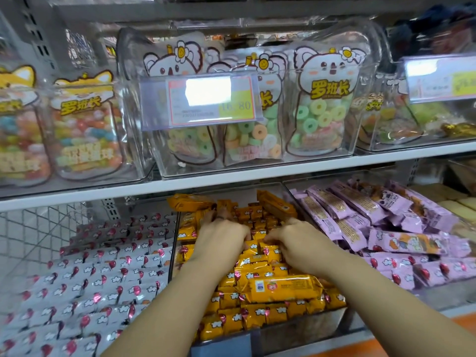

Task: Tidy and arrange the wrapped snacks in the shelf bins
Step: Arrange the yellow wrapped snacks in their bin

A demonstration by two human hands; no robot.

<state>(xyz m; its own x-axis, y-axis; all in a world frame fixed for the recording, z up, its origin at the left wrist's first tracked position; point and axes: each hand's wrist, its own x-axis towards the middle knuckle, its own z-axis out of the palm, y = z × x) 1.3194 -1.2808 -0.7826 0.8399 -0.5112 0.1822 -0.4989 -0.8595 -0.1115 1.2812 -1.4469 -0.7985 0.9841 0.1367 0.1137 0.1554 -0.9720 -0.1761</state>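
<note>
Orange wrapped snacks (260,313) fill the middle clear bin (296,331) on the lower shelf. One orange pack (283,286) lies crosswise on top near the front. Both hands reach deep into this bin. My left hand (221,234) has its fingers curled down among the orange packs at the back. My right hand (296,240) does the same just to its right, fingertips buried in the packs. What each hand holds is hidden. White wrapped snacks (98,282) fill the left bin, and purple ones (386,228) the right bin.
The upper shelf (231,181) overhangs the bins, carrying clear bins of bagged ring candies (319,112) and a price tag (211,99). A wire mesh panel (38,228) stands at the left. Beige packs (458,204) lie at the far right.
</note>
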